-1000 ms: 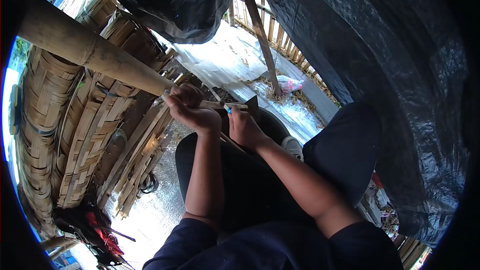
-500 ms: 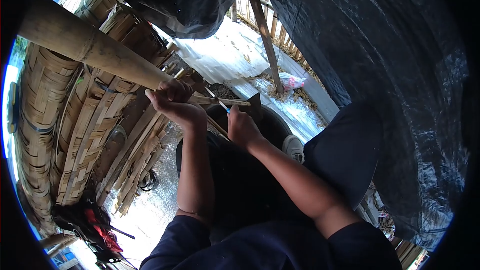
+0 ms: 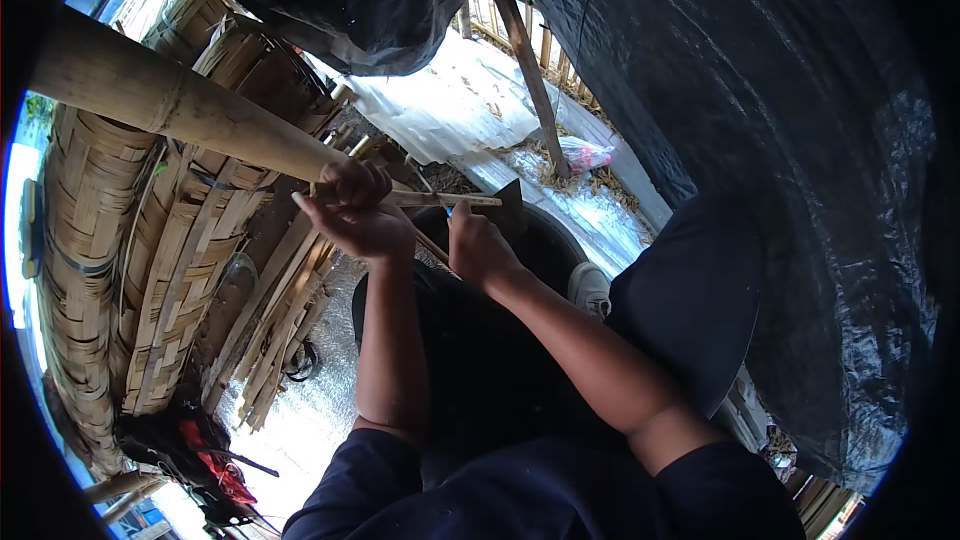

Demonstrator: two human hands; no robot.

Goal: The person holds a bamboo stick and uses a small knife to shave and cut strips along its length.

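My left hand (image 3: 352, 208) is closed around a pale bamboo strip (image 3: 470, 201). The strip's short end shows beside the thumb, and its long part runs to the right. In my right hand (image 3: 482, 246) is a knife (image 3: 449, 209) with a bit of blue handle showing at the fingers. Its thin blade points up and left, crossing the strip just right of my left hand. The rest of the handle is hidden in the fist. A thick bamboo pole (image 3: 230, 130) slants down from the upper left to end behind my left hand.
Rolled woven bamboo panels (image 3: 90, 270) stand at left, near loose bamboo strips (image 3: 275, 365). A dark round tub (image 3: 555, 240) sits beyond my right hand, by my shoe (image 3: 589, 290). Black plastic sheeting (image 3: 800, 140) hangs at right, and a wooden post (image 3: 528, 60) stands ahead.
My right hand has shifted slightly left and up with the knife, whose blade now crosses the strip nearer my left hand. My left fingers have turned a little, showing the strip's short end.
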